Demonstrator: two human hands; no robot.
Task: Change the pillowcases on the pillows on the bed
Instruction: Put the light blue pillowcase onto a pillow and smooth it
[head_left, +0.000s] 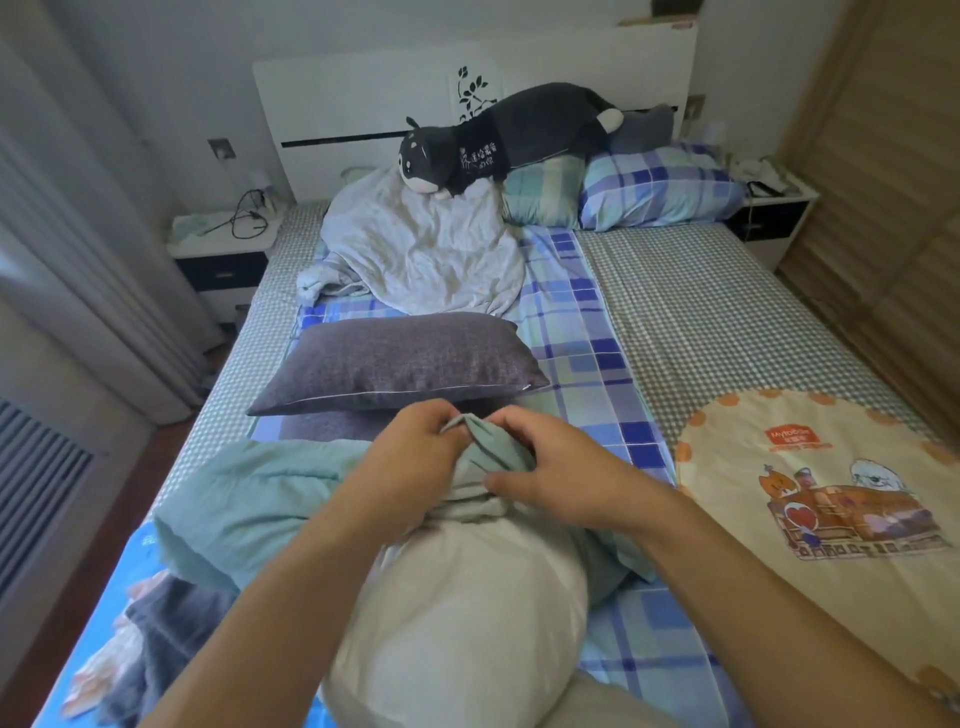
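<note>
A: What is the pale grey-white bare pillow (467, 597) doing?

B: It lies lengthwise at the near end of the bed. Its far end is covered by the bunched light green fabric pillowcase (249, 499). Both hands pinch the gathered edge of this pillowcase there.

A: And the other pillows?

B: The dark grey rectangular woven pillow (400, 364) lies flat, just beyond the hands. The blue and white plaid pillow (660, 189) rests at the headboard, with the green and cream plaid pillow (543, 200) touching its left side.
</note>
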